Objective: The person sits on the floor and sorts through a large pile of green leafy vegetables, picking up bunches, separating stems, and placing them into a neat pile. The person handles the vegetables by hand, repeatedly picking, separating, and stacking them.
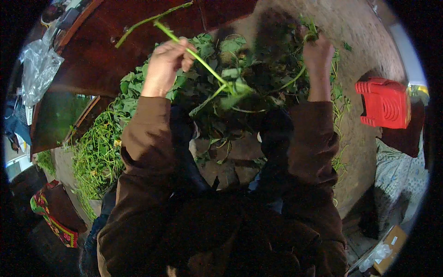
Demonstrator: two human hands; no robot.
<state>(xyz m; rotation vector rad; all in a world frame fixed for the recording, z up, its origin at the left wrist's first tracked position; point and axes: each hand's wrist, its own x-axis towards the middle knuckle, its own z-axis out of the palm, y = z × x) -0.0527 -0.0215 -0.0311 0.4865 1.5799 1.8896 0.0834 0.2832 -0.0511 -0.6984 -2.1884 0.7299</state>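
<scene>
Between the thumb and fingers of my left hand (169, 59) is a green plant stem (207, 67), slanting down to the right with a blurred leaf at its lower end. My right hand (319, 48), farther right, is closed around a bunch of green vine (311, 29). One thin strand curves down from it. Under both hands spreads a heap of leafy green vines (204, 48), partly in shadow. Another stem piece (152, 22) shows above my left hand, against the dark red wooden surface; whether it touches that surface I cannot tell.
A pile of thin green stems (100, 149) lies on the floor at left. The red wooden furniture (100, 52) rises at upper left, with a clear plastic bag (39, 69) beside it. At right are a red plastic stool (384, 102), patterned cloth (398, 173) and a cardboard box (391, 247).
</scene>
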